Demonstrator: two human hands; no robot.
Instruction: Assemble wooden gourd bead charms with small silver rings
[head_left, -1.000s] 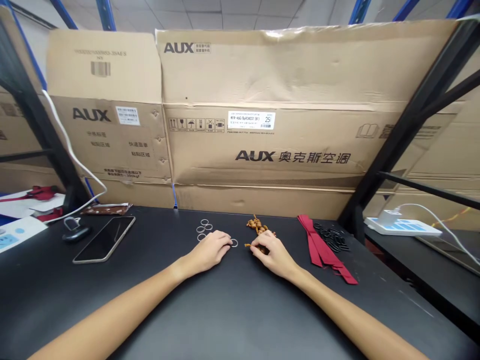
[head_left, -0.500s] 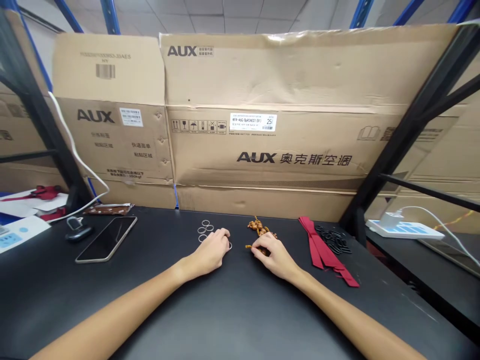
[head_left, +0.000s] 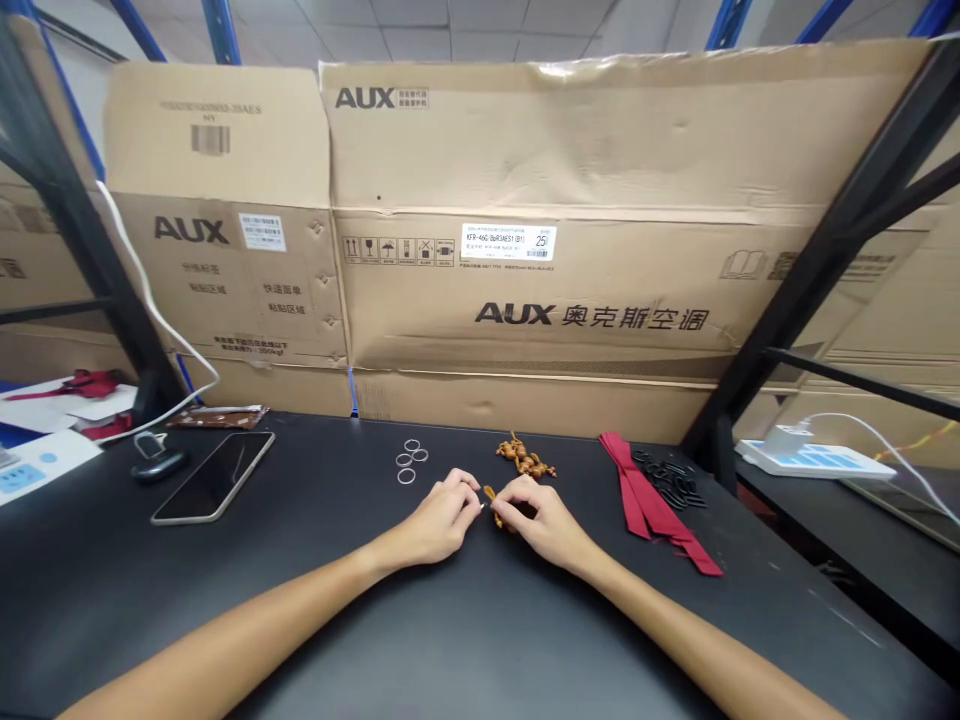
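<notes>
My left hand [head_left: 442, 520] and my right hand [head_left: 536, 520] meet above the black table [head_left: 465, 640], fingertips almost touching. The left hand pinches a small metal ring, barely visible at its fingertips. In a pinch of my right hand is a brown wooden bead charm [head_left: 493, 497]. Behind the hands lies a small heap of the same brown bead charms [head_left: 525, 460]. Several loose metal rings [head_left: 409, 460] lie to the left of that heap.
Red tassels [head_left: 649, 495] and a pile of black cords [head_left: 671, 480] lie at the right. A phone [head_left: 214, 476] and a dark key fob [head_left: 154, 458] sit at the left. Large AUX cardboard boxes [head_left: 525, 230] wall the back. A white power strip [head_left: 814, 458] rests on the neighbouring shelf.
My left hand has taken a ring off the table and moved right. My right hand has lifted a bead charm toward it, so the fingertips now meet.
</notes>
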